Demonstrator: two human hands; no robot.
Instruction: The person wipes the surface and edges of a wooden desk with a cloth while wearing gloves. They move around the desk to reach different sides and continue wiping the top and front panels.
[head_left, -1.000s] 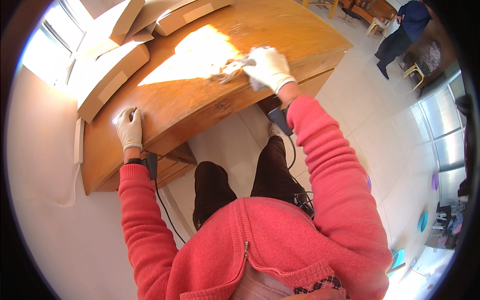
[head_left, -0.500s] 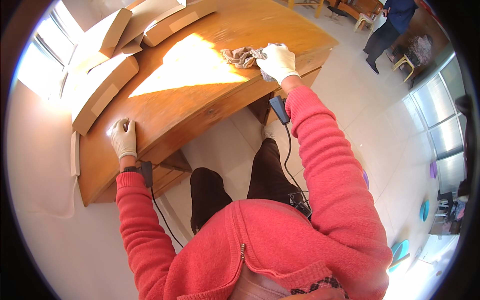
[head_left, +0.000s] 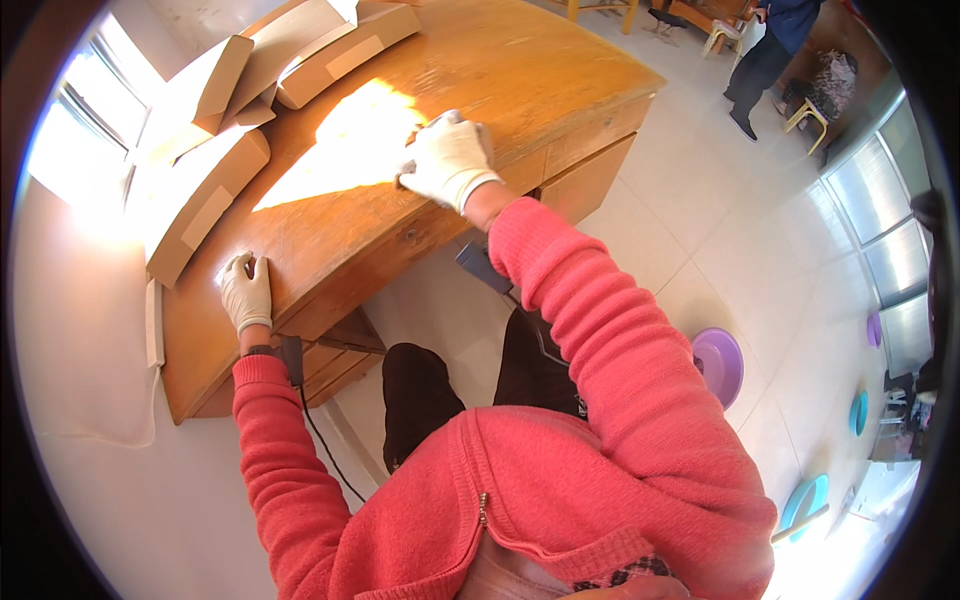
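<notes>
Laying your gloved right hand over the crumpled cloth, you have the two touching on top of the wooden counter, the cloth straight beneath your palm. That right grip looks closed on the bunched fabric, though your fingertips are hidden; folds peep out past both sides of the glove, and no long axis can be told in such a bundle. Your left hand, well apart from the cloth and the farther of the two, rests near the counter's left end, its thumb and fingers parted and holding nothing that shows. The front edge slants up to the right and passes close by your right wrist, so the margin toward you is narrow. Away from you and to the right, bare wood stretches to the corner, giving more room; to the left lies a bright sunlit patch, and beyond it the cardboard boxes bound your reach on that side
</notes>
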